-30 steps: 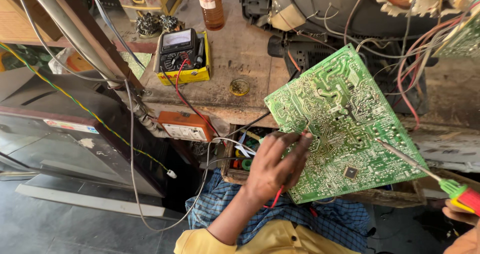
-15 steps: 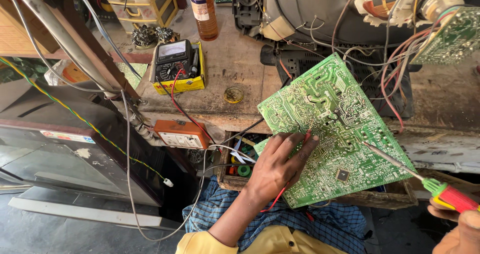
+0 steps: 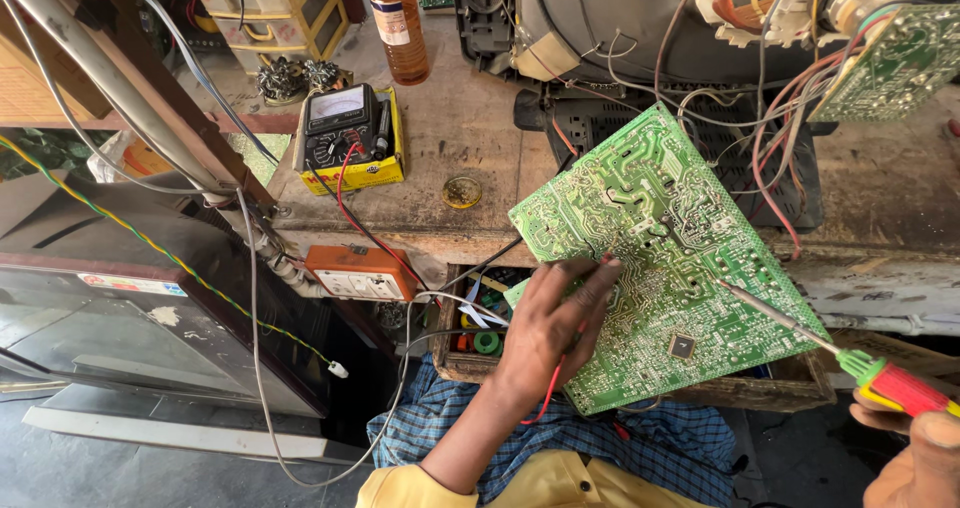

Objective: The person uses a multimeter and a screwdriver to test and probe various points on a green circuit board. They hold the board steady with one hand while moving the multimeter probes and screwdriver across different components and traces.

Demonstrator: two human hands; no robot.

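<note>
Two hands on job. Left hand (image 3: 550, 328) lies on green circuit board (image 3: 665, 258), fingers (image 3: 590, 273) loosely curled, pinching red probe lead (image 3: 548, 393) against solder side; since half second ago fingertips crept toward 1 o'clock along traces. Right hand (image 3: 915, 458), at 5 o'clock, wraps red-green screwdriver (image 3: 830, 343); tip now touches board right of black chip (image 3: 682, 346). Board leans on wooden tray (image 3: 800, 393), bench edge. Analog multimeter (image 3: 345, 128) at 10 o'clock.

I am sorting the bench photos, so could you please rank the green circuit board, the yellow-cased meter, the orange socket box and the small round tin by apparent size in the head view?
1. green circuit board
2. yellow-cased meter
3. orange socket box
4. small round tin
</note>
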